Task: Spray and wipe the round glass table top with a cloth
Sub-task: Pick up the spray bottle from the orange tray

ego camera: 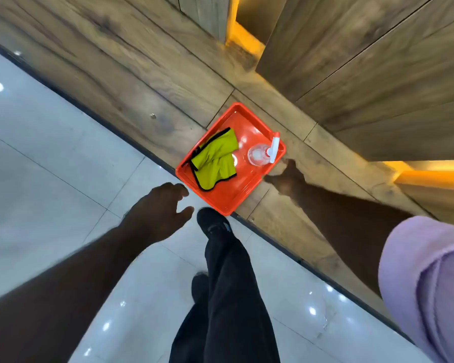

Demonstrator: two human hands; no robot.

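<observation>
Left hand loosely spread, empty, just beside orange tray; right hand blurred at tray edge, grip cannot tell

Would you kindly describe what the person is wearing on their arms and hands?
Both hands are bare, with no gloves: the left hand and the blurred right hand. Both forearms are uncovered; a loose lilac short sleeve covers the right upper arm. No watch shows on either wrist.
</observation>
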